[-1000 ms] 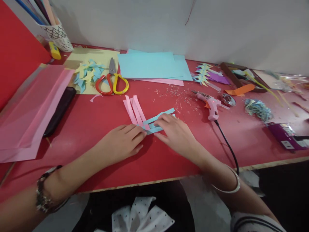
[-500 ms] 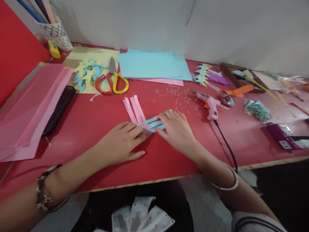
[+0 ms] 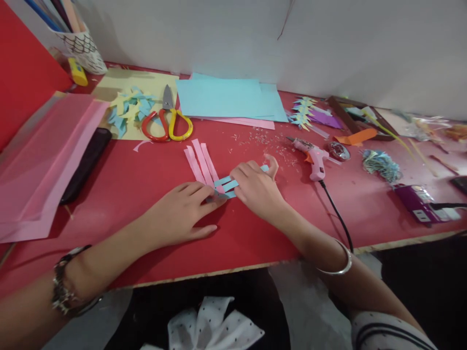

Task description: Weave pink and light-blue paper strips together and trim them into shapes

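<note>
Pink paper strips point(image 3: 201, 163) and blue paper strips point(image 3: 229, 185) cross each other on the red table. The pink ones fan away from me, the blue ones point right. Resting flat at the left edge of the crossing, my left hand point(image 3: 182, 210) presses it with its fingertips, thumb stretched out apart. Over the right part of the blue strips lies my right hand point(image 3: 257, 192), closed with fingers bent onto them. Its little finger sticks up beside a blue strip end, and the hand hides the strips' middle.
Scissors point(image 3: 168, 119) lie by cut paper scraps point(image 3: 133, 109). Blue sheets point(image 3: 219, 97) are at the back. To the right are a pink glue gun point(image 3: 312, 158) with its cord, a yarn bundle point(image 3: 381, 165) and a purple socket box point(image 3: 418, 201). Pink sheets point(image 3: 47, 160) partly cover a black case point(image 3: 87, 165).
My right hand has shifted slightly left along the blue strips, and its little finger now sticks up. My left hand stays on the crossing. The view has moved slightly.
</note>
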`<action>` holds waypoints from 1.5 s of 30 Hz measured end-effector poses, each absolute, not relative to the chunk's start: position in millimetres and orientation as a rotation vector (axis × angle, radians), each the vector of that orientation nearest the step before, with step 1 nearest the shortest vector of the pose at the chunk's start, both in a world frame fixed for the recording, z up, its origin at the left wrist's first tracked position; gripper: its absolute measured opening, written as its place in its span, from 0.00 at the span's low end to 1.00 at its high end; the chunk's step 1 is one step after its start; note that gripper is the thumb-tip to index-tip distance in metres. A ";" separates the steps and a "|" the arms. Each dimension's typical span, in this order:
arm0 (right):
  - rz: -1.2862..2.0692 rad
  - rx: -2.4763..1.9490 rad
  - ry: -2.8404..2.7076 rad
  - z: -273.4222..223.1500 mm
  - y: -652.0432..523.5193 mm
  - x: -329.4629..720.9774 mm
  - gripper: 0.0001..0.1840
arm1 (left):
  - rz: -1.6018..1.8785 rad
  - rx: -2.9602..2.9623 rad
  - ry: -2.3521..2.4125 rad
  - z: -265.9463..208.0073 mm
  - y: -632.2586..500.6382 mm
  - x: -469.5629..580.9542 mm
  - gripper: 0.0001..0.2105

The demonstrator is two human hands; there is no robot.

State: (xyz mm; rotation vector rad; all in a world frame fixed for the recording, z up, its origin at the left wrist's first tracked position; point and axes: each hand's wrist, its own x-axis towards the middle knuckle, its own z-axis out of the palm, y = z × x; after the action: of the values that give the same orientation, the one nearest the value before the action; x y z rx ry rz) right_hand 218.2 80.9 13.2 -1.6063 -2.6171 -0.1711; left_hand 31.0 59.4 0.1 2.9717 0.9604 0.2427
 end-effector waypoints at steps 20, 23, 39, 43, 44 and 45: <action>0.465 -1.395 -2.527 12.8 86.7 220.6 0.13 | 0.271 3.038 0.970 -2.7 54.0 30.1 0.21; 0.569 -1.363 -2.501 12.5 89.2 222.8 0.13 | 0.261 3.031 0.957 -3.3 54.4 29.8 0.21; 0.766 -1.314 -2.551 16.1 96.8 230.8 0.13 | 0.251 2.983 0.955 -1.4 57.0 26.7 0.21; 0.781 -1.296 -2.549 15.6 96.8 231.6 0.14 | 0.254 3.007 0.954 0.1 57.4 26.3 0.22; 0.781 -1.292 -2.549 15.3 96.8 231.8 0.13 | 0.253 3.019 0.946 1.1 57.4 26.5 0.22; 0.779 -1.287 -2.548 14.9 96.7 232.1 0.13 | 0.247 3.030 0.942 2.1 57.5 26.8 0.21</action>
State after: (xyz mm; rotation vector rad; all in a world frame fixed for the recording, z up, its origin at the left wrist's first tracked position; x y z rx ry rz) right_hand 232.1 96.7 14.9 -1.2875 -2.5483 0.7792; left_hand 26.8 57.5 2.1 3.0298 0.9417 0.2467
